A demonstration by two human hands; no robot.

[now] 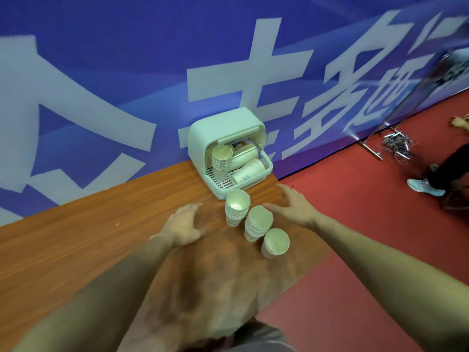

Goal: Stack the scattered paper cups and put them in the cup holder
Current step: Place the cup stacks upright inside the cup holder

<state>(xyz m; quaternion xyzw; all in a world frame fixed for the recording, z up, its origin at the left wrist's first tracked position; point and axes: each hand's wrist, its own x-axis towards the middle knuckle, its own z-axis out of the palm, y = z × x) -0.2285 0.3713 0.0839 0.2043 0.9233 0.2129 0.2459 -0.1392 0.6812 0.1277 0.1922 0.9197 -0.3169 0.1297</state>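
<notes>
Three short stacks of white paper cups stand upright in a diagonal row on the wooden table: the far stack, the middle stack and the near stack. Behind them a pale green cup holder has its lid raised; inside are one upright stack of cups and other stacks lying on their sides. My left hand hovers open, left of the row, palm down. My right hand is open to the right of the middle stack, its fingers close to the cups. Neither hand holds anything.
The wooden table ends just right of the cups, with red floor beyond. A blue banner with white characters stands right behind the holder. At the far right are a person's leg and shoe and a tangle of cables.
</notes>
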